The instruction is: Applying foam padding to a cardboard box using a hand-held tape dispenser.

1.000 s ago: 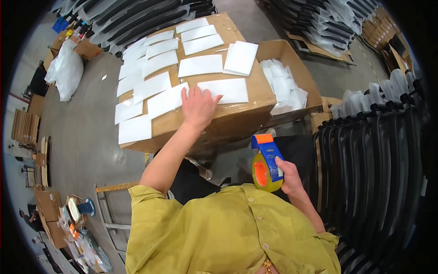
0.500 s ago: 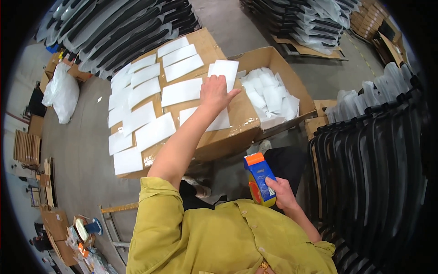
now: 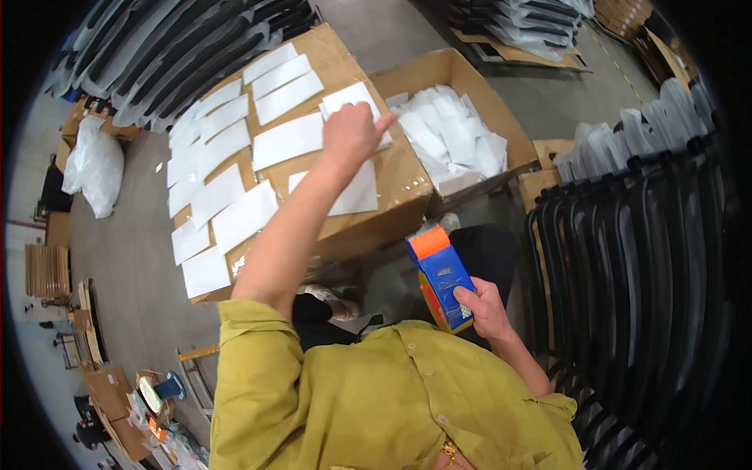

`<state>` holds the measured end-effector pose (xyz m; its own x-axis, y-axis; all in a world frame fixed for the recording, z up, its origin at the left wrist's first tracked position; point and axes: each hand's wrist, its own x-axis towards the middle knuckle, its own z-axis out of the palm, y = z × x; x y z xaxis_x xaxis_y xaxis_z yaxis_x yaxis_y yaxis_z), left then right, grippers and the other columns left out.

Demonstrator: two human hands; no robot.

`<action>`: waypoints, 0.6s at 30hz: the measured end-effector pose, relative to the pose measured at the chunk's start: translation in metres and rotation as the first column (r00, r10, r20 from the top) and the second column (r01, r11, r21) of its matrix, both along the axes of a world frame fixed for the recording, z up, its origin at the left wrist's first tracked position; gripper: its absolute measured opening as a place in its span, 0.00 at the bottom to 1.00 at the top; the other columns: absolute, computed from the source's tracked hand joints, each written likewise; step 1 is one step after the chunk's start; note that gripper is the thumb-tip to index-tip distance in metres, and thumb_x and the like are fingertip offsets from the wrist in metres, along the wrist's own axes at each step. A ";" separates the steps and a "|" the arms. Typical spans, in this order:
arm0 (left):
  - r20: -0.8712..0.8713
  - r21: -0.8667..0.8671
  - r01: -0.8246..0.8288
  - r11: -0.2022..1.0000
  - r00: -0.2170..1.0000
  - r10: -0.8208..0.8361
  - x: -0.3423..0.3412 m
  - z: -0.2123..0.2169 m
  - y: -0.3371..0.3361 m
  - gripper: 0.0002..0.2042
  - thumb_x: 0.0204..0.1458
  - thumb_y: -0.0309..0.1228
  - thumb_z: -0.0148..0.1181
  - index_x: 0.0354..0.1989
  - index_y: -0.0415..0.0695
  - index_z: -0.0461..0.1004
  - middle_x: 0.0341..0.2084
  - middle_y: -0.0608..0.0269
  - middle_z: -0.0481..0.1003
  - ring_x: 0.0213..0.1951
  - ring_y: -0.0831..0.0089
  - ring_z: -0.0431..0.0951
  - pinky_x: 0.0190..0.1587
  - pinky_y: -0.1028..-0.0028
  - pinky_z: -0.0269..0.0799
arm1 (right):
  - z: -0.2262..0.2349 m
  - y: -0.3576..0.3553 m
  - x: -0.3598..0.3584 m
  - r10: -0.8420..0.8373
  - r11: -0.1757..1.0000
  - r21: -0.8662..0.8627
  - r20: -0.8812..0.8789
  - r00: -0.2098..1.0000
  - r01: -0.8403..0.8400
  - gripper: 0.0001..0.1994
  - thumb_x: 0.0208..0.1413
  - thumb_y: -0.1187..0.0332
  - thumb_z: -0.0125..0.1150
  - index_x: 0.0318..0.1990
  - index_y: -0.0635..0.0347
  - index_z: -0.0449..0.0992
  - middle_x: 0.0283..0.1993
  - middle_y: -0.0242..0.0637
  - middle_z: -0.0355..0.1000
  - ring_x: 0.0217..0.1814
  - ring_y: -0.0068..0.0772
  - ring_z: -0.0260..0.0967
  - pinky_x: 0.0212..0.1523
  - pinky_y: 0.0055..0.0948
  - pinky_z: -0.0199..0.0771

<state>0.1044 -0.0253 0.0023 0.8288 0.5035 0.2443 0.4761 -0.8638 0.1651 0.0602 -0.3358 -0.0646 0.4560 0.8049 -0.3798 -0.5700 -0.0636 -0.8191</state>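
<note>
The left hand [image 3: 354, 133] has moved from the carton's near edge to pinch a white sheet [image 3: 352, 102] at its far right corner; the right hand [image 3: 482, 307] keeps holding the tape dispenser [image 3: 440, 276].

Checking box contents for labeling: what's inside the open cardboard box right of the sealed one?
The open cardboard box holds a loose pile of white plastic bags, reaching near its rim. Whatever lies under the pile, and the box bottom, is covered.
</note>
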 end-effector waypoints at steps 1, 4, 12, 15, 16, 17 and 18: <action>0.144 -0.037 0.103 0.994 0.985 -0.097 -0.008 0.006 -0.006 0.23 0.43 0.48 0.56 0.24 0.35 0.73 0.25 0.45 0.72 0.28 0.54 0.74 0.31 0.65 0.70 | 0.002 -0.008 -0.001 -0.024 1.000 0.018 0.054 0.998 0.023 0.17 0.48 0.63 0.56 0.39 0.71 0.71 0.33 0.34 0.71 0.32 0.17 0.65 0.32 0.19 0.66; 0.314 -0.462 0.312 0.830 0.933 -0.176 -0.048 0.028 -0.041 0.19 0.44 0.43 0.59 0.31 0.35 0.72 0.25 0.53 0.73 0.28 0.62 0.73 0.31 0.69 0.69 | 0.014 -0.022 -0.001 -0.021 0.994 0.112 0.146 0.989 0.005 0.16 0.46 0.65 0.58 0.38 0.70 0.70 0.33 0.34 0.71 0.31 0.16 0.64 0.32 0.18 0.65; 0.165 -0.960 0.097 -0.264 0.954 -0.251 -0.101 0.018 -0.084 0.08 0.48 0.32 0.57 0.31 0.40 0.73 0.22 0.69 0.72 0.25 0.83 0.69 0.28 0.84 0.65 | 0.039 -0.035 -0.004 0.039 0.987 0.136 0.319 0.947 -0.086 0.16 0.42 0.67 0.62 0.35 0.70 0.70 0.30 0.32 0.71 0.28 0.14 0.62 0.29 0.15 0.63; 0.202 -0.979 0.195 -0.058 0.961 -0.189 -0.107 0.024 -0.092 0.06 0.49 0.30 0.57 0.28 0.39 0.73 0.20 0.71 0.71 0.23 0.85 0.67 0.26 0.84 0.64 | 0.046 -0.032 -0.009 0.043 0.994 0.084 0.345 0.938 -0.076 0.15 0.43 0.68 0.61 0.35 0.70 0.70 0.30 0.32 0.71 0.29 0.14 0.63 0.29 0.15 0.63; 0.241 -0.963 0.258 0.073 0.953 -0.184 -0.109 0.025 -0.093 0.06 0.49 0.30 0.57 0.28 0.39 0.73 0.19 0.71 0.70 0.23 0.86 0.66 0.26 0.84 0.64 | 0.048 -0.029 -0.011 0.047 0.993 0.088 0.348 0.936 -0.083 0.15 0.43 0.68 0.61 0.35 0.70 0.70 0.30 0.32 0.71 0.29 0.14 0.63 0.29 0.15 0.63; 0.243 -0.962 0.261 0.078 0.953 -0.180 -0.109 0.025 -0.091 0.06 0.49 0.30 0.57 0.28 0.39 0.73 0.19 0.71 0.70 0.23 0.86 0.66 0.26 0.84 0.64 | 0.051 -0.024 -0.013 0.038 0.996 0.058 0.358 0.933 -0.063 0.15 0.43 0.68 0.61 0.36 0.70 0.70 0.30 0.32 0.71 0.29 0.14 0.63 0.30 0.16 0.64; 0.265 -0.912 0.311 0.267 0.945 -0.192 -0.106 0.023 -0.087 0.07 0.48 0.29 0.57 0.27 0.38 0.73 0.18 0.68 0.71 0.22 0.84 0.67 0.26 0.82 0.64 | 0.053 -0.020 -0.015 0.029 0.999 0.029 0.368 0.929 -0.042 0.14 0.44 0.68 0.61 0.36 0.70 0.70 0.30 0.32 0.71 0.29 0.15 0.63 0.31 0.16 0.64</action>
<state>-0.0019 -0.1118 0.0253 0.9649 0.2058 -0.1633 0.1988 -0.1658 0.9659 0.0457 -0.3563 -0.0114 0.5290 0.8331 -0.1615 -0.2265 -0.0448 -0.9730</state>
